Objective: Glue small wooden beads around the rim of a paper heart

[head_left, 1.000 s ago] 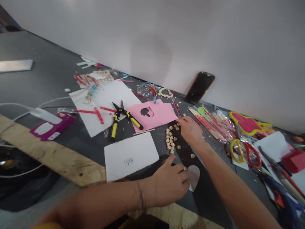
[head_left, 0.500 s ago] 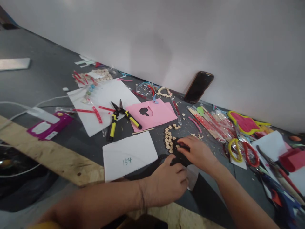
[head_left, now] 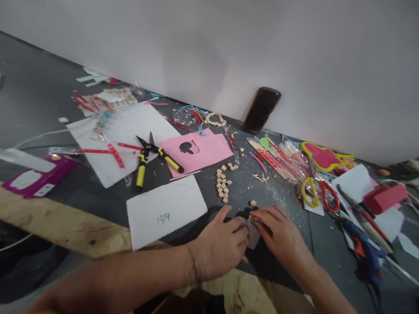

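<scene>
Right hand (head_left: 278,227) has moved from beside the flower-shaped beads (head_left: 223,185) to the clear sheet (head_left: 254,239) by the table's (head_left: 329,257) near edge, joining the left hand (head_left: 225,240) there; I see its grip narrow, contents unclear; the left's I cannot tell.

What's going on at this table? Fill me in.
A person works with both bare hands over a small pale sheet on the dark table. The left hand is curled at one side of it; the right hand has its fingertips close together at the other, though what they pinch is unclear. Light beads lie in a curved cluster beyond the left hand, beside a white card marked 154. The yellow-handled cutters lie unused.
</scene>
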{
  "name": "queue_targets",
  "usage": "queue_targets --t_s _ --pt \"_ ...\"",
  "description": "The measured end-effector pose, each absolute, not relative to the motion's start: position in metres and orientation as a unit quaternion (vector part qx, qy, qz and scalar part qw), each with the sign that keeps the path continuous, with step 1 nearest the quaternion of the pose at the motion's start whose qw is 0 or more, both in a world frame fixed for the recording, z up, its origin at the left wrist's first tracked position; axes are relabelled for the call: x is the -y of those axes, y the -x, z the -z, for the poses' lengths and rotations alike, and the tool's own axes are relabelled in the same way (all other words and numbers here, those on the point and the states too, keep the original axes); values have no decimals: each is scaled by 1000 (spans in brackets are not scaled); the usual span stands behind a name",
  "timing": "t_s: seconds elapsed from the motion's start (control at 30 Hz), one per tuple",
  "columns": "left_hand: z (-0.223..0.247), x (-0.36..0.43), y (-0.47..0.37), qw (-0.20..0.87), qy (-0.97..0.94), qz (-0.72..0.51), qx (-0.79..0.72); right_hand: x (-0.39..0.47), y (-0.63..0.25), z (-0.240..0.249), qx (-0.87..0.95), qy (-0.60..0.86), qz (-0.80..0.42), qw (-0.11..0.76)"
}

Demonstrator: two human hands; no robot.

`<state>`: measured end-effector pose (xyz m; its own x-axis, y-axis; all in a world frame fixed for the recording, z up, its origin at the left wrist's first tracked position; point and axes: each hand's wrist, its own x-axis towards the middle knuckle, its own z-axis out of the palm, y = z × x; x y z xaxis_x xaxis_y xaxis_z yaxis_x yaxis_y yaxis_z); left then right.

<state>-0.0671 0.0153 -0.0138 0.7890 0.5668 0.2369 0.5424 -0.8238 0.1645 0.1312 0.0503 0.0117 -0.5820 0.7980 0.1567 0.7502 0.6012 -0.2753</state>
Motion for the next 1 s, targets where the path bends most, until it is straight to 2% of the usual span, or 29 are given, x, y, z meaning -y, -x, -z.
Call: queue_targets --t_s 0.67,0.8,1.0 --pt "16 -15 66 49 -941 -145 -302 -43 -128 2 889 424 -101 140" --pt "14 -15 66 51 -940 -153 -300 -48 -134 -7 884 435 -108 133" --pt "9 -16 67 45 -941 -150 -302 -79 -115 -23 881 433 -85 173"
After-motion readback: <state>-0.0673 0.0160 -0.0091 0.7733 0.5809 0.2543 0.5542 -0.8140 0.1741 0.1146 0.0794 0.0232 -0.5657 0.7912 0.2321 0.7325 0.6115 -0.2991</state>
